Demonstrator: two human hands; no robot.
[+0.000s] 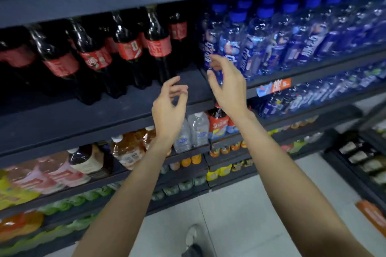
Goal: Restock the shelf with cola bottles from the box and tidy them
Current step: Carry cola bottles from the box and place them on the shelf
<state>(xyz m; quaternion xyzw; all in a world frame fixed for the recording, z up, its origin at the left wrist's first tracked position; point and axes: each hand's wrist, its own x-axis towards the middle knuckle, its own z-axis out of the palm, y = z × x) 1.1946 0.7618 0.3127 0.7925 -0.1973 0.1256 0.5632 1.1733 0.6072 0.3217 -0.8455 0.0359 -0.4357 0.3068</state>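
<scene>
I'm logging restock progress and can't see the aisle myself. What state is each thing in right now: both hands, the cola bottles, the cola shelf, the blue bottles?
left hand: empty, fingers loosely curled, raised before the shelf edge.
right hand: empty, open, in front of the blue bottles.
cola bottles: upright, in rows set back from the edge.
cola shelf: front strip and right end bare.
blue bottles: upright, packed tight.

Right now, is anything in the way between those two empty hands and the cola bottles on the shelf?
Nothing visible. The left hand and right hand hover open before a bare stretch of shelf; the cola bottles stand just left of it, unobstructed.
</scene>
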